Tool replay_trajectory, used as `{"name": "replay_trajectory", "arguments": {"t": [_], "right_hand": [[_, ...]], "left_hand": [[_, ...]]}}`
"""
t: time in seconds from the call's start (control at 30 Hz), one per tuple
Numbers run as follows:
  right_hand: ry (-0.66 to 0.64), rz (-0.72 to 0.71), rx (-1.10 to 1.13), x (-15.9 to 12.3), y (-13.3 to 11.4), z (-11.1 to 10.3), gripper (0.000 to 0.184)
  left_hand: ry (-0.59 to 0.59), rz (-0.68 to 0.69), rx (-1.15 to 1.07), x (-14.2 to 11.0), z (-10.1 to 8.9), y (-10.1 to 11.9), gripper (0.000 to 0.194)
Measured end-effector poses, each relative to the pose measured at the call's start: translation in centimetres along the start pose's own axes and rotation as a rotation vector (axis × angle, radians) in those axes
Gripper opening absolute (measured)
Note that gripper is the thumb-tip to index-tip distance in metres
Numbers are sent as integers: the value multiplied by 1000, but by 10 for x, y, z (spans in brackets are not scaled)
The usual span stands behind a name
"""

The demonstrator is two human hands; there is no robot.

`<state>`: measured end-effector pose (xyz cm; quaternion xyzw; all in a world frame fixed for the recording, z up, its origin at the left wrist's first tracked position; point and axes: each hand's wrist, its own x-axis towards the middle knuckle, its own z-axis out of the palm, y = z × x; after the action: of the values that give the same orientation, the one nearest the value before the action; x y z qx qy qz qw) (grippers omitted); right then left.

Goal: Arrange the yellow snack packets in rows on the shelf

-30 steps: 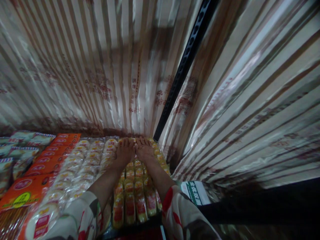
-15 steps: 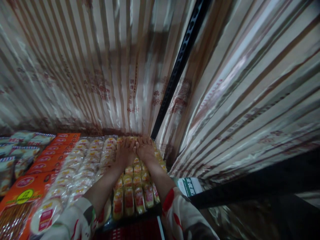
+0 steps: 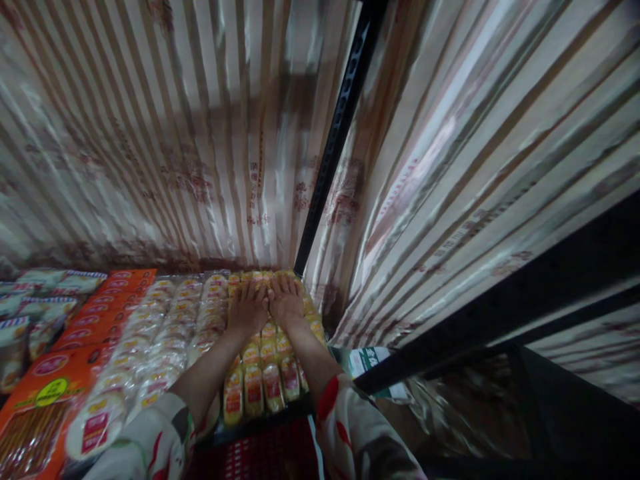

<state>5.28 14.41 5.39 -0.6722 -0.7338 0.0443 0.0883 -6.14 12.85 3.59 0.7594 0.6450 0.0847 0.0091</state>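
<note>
Both arms reach forward over rows of small yellow wrapped cakes (image 3: pixel 273 380) standing on the shelf. My left hand (image 3: pixel 249 308) lies flat, palm down, on the cakes toward the back, its fingers spread. Beside it my right hand (image 3: pixel 287 301) rests on the same rows, fingers stretched out; the two thumbs meet or nearly meet. Neither hand holds anything, and the cakes under the palms are hidden. Just left of my left hand run rows of round, pale pastries in clear wrappers (image 3: pixel 170 347).
Orange snack packets (image 3: pixel 55 373) and white-and-blue packets (image 3: pixel 47 303) line the shelf's left. A striped plastic curtain (image 3: pixel 210 133) hangs behind a black perforated post (image 3: pixel 333 147). A black shelf beam (image 3: pixel 500 300) crosses at right; a red basket (image 3: pixel 270 450) sits below.
The view has shifted slightly, so the post and curtain appear further left. My hands have slid slightly back toward me on the cakes, fingers still spread.
</note>
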Motion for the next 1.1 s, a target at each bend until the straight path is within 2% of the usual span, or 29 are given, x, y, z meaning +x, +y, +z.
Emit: {"name": "replay_trajectory", "arguments": {"t": [0.13, 0.23, 0.4, 0.6, 0.73, 0.93, 1.1], "right_hand": [[113, 182, 25, -13, 8, -10, 51], [128, 249, 26, -29, 17, -13, 52], [57, 216, 29, -47, 22, -15, 50], [-16, 187, 38, -49, 19, -20, 51], [-26, 169, 27, -49, 20, -20, 50], [12, 115, 18, -47, 15, -20, 50], [-40, 73, 8, -45, 9, -11, 50]], "left_hand": [[-20, 11, -62, -11, -12, 9, 53], [-68, 52, -94, -22, -21, 18, 52], [-117, 108, -87, -33, -24, 29, 52], [-199, 109, -96, -37, -9, 31, 54], [-177, 116, -92, -38, -3, 30, 54], [-74, 65, -75, -46, -10, 25, 54], [-117, 49, -40, -47, -15, 18, 54]]}}
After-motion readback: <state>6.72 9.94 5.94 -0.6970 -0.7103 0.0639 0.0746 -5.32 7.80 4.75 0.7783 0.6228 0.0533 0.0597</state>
